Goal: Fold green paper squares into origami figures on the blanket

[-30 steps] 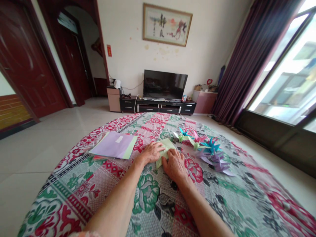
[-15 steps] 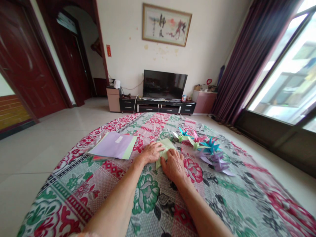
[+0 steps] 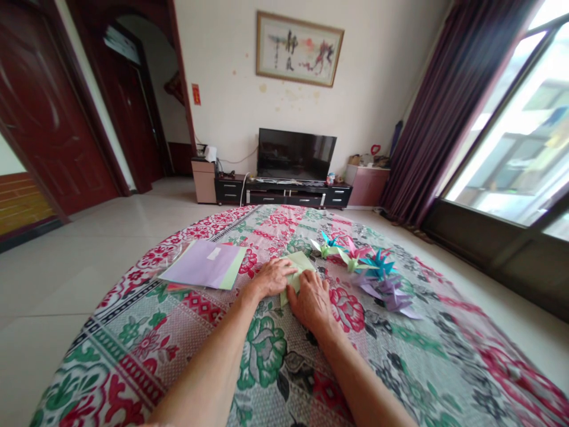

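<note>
A pale green sheet of paper [image 3: 301,263], partly folded, lies on the round table's floral cloth [image 3: 267,344]. My left hand [image 3: 271,277] rests on its left side with curled fingers pressing it down. My right hand [image 3: 312,301] lies over its near right part, fingers bent onto the paper. Both hands hide the near half of the sheet.
A stack of lilac and green paper sheets [image 3: 205,264] lies to the left. Several folded paper figures [image 3: 372,268] in green, pink, blue and purple sit to the right. Beyond the table are a TV [image 3: 296,155] on a low cabinet, dark doors at left, curtains and a window at right.
My right hand has slid slightly left and towards me over the green paper. The camera has tipped a little downward. The left hand has barely moved.
</note>
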`<state>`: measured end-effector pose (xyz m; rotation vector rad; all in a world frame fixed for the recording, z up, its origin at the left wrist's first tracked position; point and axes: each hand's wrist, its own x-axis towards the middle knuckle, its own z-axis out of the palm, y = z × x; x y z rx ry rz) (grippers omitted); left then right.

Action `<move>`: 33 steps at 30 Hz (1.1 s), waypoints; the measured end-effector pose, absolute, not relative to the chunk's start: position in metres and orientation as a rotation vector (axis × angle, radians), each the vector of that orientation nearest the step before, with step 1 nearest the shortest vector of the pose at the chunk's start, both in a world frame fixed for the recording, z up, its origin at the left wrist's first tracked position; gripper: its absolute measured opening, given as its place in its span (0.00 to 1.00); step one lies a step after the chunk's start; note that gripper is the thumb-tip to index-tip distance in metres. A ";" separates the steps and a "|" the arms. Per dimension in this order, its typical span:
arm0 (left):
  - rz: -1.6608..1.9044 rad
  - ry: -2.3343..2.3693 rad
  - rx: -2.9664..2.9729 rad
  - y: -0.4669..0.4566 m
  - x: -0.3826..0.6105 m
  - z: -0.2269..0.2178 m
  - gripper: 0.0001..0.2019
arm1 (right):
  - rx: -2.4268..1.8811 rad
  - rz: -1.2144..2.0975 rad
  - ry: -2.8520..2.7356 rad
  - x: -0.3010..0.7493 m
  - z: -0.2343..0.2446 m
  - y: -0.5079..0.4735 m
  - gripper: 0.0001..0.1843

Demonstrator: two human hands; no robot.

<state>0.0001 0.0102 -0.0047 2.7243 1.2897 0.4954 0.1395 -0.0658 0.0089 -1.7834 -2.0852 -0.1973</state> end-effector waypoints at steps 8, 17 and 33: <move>0.572 1.320 2.718 0.010 0.004 -0.006 0.16 | -1.763 -0.178 -2.082 0.140 0.007 -0.066 0.16; 0.656 1.339 2.633 0.005 0.005 -0.005 0.13 | -1.733 -0.173 -2.094 0.140 0.004 -0.070 0.19; 0.649 1.380 2.609 -0.001 0.006 -0.001 0.13 | -1.671 -0.049 -2.149 0.133 0.012 -0.111 0.15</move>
